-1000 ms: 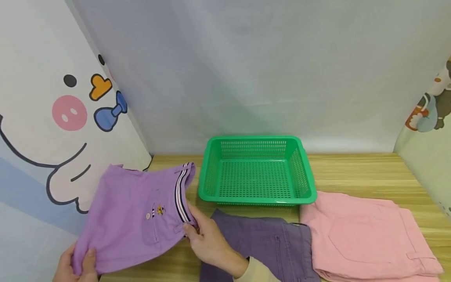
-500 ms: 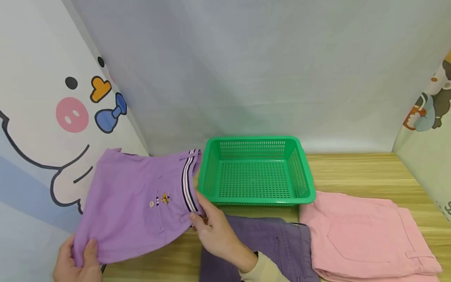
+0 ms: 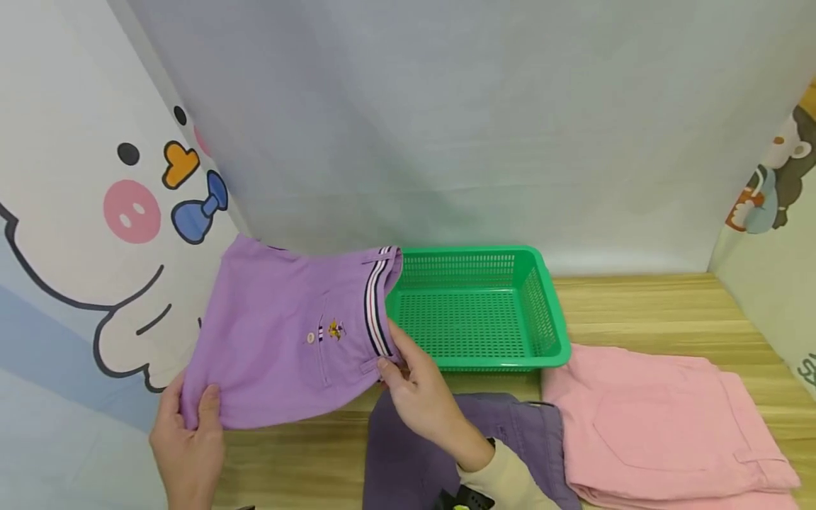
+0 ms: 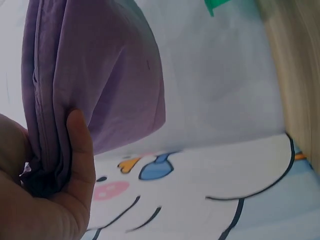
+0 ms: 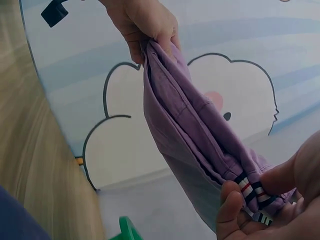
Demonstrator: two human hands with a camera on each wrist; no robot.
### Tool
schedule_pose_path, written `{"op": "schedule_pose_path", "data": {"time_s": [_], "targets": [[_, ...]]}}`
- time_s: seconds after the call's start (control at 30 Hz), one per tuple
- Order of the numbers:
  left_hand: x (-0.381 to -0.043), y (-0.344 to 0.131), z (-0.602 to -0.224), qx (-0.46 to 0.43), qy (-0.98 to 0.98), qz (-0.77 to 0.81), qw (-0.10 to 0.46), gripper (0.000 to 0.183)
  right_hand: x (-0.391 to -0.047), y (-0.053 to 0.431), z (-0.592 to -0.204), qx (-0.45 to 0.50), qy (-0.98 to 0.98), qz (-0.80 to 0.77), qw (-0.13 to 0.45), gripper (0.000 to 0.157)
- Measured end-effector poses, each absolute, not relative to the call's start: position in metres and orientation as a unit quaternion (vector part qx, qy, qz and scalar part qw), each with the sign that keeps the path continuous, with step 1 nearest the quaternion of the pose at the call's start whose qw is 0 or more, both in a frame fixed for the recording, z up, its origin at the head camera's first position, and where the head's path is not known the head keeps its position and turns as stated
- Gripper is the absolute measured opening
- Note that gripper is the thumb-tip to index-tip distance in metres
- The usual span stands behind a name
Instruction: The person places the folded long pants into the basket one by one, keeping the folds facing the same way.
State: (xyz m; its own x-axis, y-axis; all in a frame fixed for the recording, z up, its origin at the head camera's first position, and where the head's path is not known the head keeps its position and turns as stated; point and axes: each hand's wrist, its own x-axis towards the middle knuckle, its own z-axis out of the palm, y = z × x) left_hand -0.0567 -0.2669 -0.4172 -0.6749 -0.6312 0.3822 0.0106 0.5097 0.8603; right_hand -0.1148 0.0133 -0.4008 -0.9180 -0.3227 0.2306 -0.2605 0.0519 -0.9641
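A folded pair of purple trousers (image 3: 274, 333) is held up between both hands, above the table and partly in front of the basket's left side. My left hand (image 3: 191, 432) pinches its lower left corner, thumb on the near face. At the striped waistband, my right hand (image 3: 427, 397) grips the other end with the thumb in front. The left wrist view shows the layered purple cloth (image 4: 95, 75) between thumb and fingers. From the right wrist, the striped waistband (image 5: 250, 189) lies between my thumb and fingers, and several fabric layers show edge-on.
A green plastic basket (image 3: 542, 297) stands at the back of the wooden table (image 3: 637, 301). Dark purple folded trousers (image 3: 408, 446) lie in front of it, under my right forearm. Folded pink trousers (image 3: 669, 425) lie to the right. A cartoon-printed sheet (image 3: 57, 354) hangs on the left.
Both hands have carried the purple trousers up and to the right, so the waistband now overlaps the basket's left side. The basket and other trousers stay put.
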Motion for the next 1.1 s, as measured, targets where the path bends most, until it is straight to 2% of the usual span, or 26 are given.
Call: {"op": "schedule_pose_path", "data": {"time_s": [0.53,1.1], "targets": [[-0.105,-0.222,-0.419,0.052,-0.814,-0.499,0.292,0.044,-0.134,0.07,-0.409,-0.148,0.736,-0.661,-0.021,0.062],[-0.154,-0.169,-0.442,-0.032,-0.837,-0.501,0.221,0.043,-0.154,0.127,-0.423,-0.077,0.756,-0.648,-0.05,0.062]]}}
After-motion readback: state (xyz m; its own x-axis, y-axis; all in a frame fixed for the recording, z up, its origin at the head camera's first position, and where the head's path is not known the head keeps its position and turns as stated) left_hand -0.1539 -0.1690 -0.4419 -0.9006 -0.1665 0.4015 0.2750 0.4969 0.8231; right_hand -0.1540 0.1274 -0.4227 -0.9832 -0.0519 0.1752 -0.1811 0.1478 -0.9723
